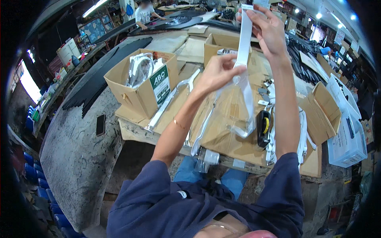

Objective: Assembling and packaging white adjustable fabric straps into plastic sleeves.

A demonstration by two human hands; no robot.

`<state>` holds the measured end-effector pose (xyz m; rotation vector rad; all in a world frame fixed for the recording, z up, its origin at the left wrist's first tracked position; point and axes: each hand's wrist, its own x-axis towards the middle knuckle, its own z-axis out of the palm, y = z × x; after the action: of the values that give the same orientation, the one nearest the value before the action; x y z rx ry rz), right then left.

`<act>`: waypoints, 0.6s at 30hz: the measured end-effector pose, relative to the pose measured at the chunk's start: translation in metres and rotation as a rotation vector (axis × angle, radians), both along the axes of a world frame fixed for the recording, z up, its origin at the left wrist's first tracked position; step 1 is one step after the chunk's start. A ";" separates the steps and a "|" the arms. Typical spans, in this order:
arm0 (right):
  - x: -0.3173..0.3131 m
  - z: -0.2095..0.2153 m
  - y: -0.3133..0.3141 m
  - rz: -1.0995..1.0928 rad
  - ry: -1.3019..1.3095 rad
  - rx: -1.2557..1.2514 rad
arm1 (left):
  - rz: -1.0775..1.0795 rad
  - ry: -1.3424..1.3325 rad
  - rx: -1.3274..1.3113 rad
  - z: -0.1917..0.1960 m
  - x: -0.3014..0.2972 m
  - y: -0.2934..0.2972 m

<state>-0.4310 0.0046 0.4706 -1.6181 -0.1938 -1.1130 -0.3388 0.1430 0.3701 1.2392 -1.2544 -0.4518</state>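
Observation:
Both my hands are raised over the cardboard-covered table, stretching a white strap [245, 35], which looks like a lanyard, between them. My right hand [270, 33] pinches its upper end. Lower down and to the left, my left hand [218, 73] grips it between thumb and fingers. The rest of the strap hangs below in a loop, along with what looks like a clear plastic sleeve [234, 105]. A similar white strap with metal fittings [172, 95] lies left of my left hand. More white straps [303, 135] are bunched beside my right forearm.
An open cardboard box [131, 93] on the left holds bagged white straps. Another box [218, 41] stands behind my hands. A black tape dispenser [262, 129] lies near my right forearm. Farther right are an open carton [321, 113] and a clear plastic bin [347, 137]. A person [145, 16] works far back.

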 end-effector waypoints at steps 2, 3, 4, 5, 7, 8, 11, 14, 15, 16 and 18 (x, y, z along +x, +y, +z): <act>0.003 -0.003 0.022 0.019 -0.027 0.059 | 0.065 -0.124 0.003 0.012 0.003 -0.003; 0.006 -0.010 0.027 0.035 -0.067 0.105 | 0.095 -0.178 0.016 0.016 0.009 -0.006; -0.001 -0.031 0.007 0.027 -0.054 0.122 | 0.105 -0.157 -0.145 0.021 0.013 -0.012; -0.010 -0.065 -0.033 0.147 0.119 0.064 | 0.116 -0.135 -0.305 0.024 0.018 -0.020; -0.029 -0.117 -0.038 0.261 0.489 -0.014 | 0.145 -0.141 -0.365 0.040 0.033 -0.023; -0.044 -0.144 -0.038 0.380 0.524 -0.075 | 0.150 -0.106 -0.310 0.057 0.032 -0.021; -0.074 -0.195 -0.036 0.423 0.584 -0.073 | 0.140 -0.082 -0.264 0.074 0.066 -0.050; -0.101 -0.235 -0.026 0.321 0.673 0.147 | 0.149 0.047 -0.243 0.087 0.069 -0.061; -0.105 -0.248 -0.017 0.321 0.673 0.192 | 0.092 0.060 -0.267 0.085 0.085 -0.072; -0.115 -0.261 -0.007 0.329 0.690 0.255 | 0.075 -0.014 -0.222 0.079 0.100 -0.087; -0.138 -0.287 0.016 0.280 0.795 0.412 | 0.055 0.014 -0.146 0.054 0.113 -0.126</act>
<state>-0.5694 0.0209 0.1834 -1.4794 0.3077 -0.2199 -0.2261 0.0171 0.4243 1.1419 -1.2167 -0.3225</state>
